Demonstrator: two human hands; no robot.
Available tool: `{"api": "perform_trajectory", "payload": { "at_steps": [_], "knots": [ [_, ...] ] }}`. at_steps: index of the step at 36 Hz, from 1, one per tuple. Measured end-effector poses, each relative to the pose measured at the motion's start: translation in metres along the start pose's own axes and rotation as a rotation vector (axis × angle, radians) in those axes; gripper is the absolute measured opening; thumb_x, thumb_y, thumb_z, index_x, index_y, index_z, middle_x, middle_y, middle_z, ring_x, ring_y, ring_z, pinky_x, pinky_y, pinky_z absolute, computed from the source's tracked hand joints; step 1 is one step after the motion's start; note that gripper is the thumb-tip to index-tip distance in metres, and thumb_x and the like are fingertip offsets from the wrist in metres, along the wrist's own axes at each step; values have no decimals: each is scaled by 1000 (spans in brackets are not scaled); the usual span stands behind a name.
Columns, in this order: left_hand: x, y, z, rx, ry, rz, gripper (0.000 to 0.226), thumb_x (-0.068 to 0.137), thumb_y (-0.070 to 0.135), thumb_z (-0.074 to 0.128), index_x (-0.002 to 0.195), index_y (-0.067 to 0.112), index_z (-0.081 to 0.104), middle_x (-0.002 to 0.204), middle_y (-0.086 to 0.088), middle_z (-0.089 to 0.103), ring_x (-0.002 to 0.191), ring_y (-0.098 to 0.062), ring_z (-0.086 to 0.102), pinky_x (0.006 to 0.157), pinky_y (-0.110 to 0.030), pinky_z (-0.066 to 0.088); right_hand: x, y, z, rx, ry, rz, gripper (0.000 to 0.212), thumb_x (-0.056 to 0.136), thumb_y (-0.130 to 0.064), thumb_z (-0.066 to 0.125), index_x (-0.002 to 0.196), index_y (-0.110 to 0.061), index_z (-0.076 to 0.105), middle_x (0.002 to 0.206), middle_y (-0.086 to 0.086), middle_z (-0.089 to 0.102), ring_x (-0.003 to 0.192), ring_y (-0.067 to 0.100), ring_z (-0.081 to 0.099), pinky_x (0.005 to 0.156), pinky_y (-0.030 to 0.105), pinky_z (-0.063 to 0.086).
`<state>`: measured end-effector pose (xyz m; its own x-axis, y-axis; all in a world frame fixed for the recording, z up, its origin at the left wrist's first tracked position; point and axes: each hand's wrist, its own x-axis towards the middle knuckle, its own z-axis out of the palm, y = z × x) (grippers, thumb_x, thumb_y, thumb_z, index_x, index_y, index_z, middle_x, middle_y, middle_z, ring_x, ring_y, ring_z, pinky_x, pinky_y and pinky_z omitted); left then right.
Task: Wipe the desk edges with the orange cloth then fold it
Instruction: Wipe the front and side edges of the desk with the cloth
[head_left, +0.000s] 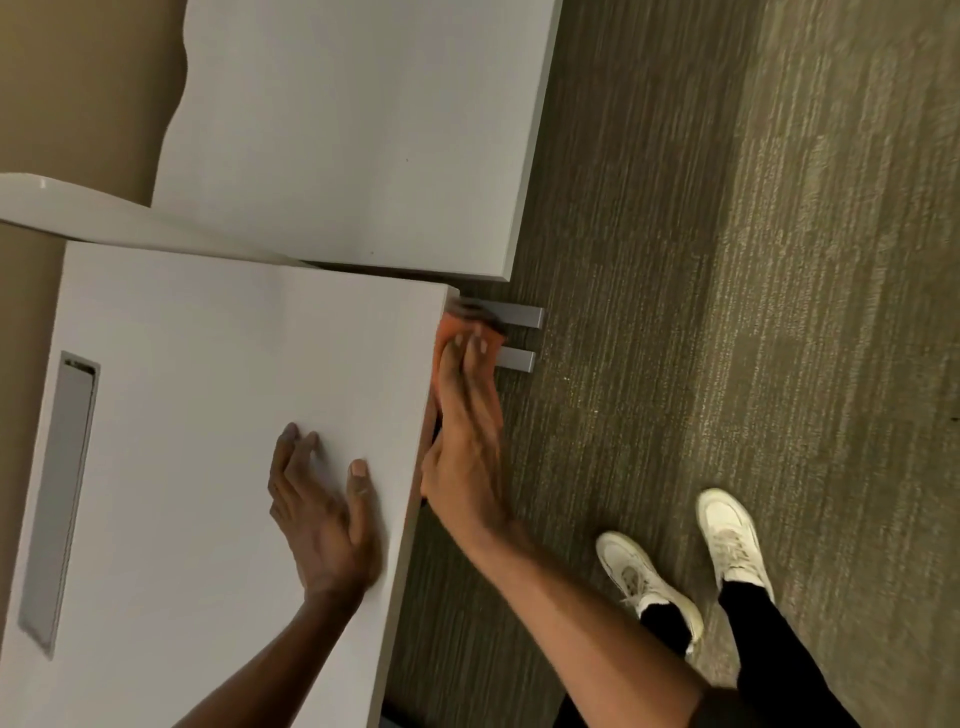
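The white desk fills the left half of the head view, its right edge running from the corner near the middle down to the bottom. My right hand lies flat along that edge, fingers stretched toward the corner, pressing the orange cloth against it. Only a small bunched part of the cloth shows past my fingertips; the rest is under my hand. My left hand rests flat on the desk top with its fingers spread, holding nothing.
A second white desk adjoins at the top. Two grey metal desk feet stick out onto the striped carpet. A grey cable slot is set into the desk top at left. My white shoes stand on the carpet.
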<state>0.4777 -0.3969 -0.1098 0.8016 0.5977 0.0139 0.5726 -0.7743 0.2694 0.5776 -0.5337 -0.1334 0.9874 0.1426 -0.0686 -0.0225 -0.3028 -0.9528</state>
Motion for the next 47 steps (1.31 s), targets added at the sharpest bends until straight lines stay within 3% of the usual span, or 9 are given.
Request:
{"api": "perform_trajectory", "payload": {
  "at_steps": [6,13,17,22,26,32,39,43,47],
  "knots": [
    [1,1,0,-12,2,3,67,105,56,43,159,16,39,176,-1,28,163,-24,27,126,-48,27,32,-7,-3,-95,21,45,85,92,9,62,165,0,18,174,22,14,163,35,11,129,51,29],
    [1,3,0,-17,-3,3,69,105,56,43,159,15,39,175,-2,28,163,-25,27,127,-52,28,-59,-22,-12,-314,-132,18,65,97,-16,25,158,2,37,166,26,31,155,39,31,116,53,47],
    [0,4,-1,-19,-10,0,66,105,53,45,158,14,39,175,-4,28,163,-26,27,127,-56,29,-32,-19,-26,-386,-349,11,76,92,-22,5,166,-6,-1,173,21,-9,161,38,-6,132,51,15],
    [-1,4,-4,-24,-25,-18,67,106,54,44,161,17,37,177,0,25,165,-24,23,129,-56,27,40,-13,-28,-507,-156,6,66,107,-14,35,166,0,8,173,26,2,163,40,5,133,50,5],
    [0,6,-4,-26,-25,-21,67,106,55,44,161,17,37,177,0,24,165,-24,23,129,-56,27,48,-16,-24,-434,-76,-8,70,100,-5,45,163,4,17,171,30,13,161,43,13,130,54,21],
    [0,6,-3,-11,-15,-12,67,105,54,44,160,15,37,177,-2,26,164,-26,25,128,-58,27,-44,-24,-7,-239,-147,24,79,95,-13,49,167,-7,16,176,17,7,163,33,11,125,52,36],
    [0,3,-1,-10,-6,1,67,105,54,44,159,14,38,176,-3,27,164,-26,26,127,-56,28,-35,-22,-17,-384,-126,-137,60,102,-9,32,161,-4,34,171,20,24,159,39,21,123,53,38],
    [1,2,-1,-12,-12,-1,68,105,56,43,159,14,38,177,-2,26,165,-26,25,128,-57,28,16,-22,-27,-551,-167,-227,68,99,-14,19,166,-6,18,175,18,7,162,42,4,129,57,21],
    [1,3,-3,-9,-18,-2,70,105,56,42,160,13,37,178,-3,25,166,-25,23,129,-56,27,60,-17,-36,-590,-156,-250,72,97,-7,25,167,-6,9,176,19,0,163,40,-4,131,55,14]
  ]
}}
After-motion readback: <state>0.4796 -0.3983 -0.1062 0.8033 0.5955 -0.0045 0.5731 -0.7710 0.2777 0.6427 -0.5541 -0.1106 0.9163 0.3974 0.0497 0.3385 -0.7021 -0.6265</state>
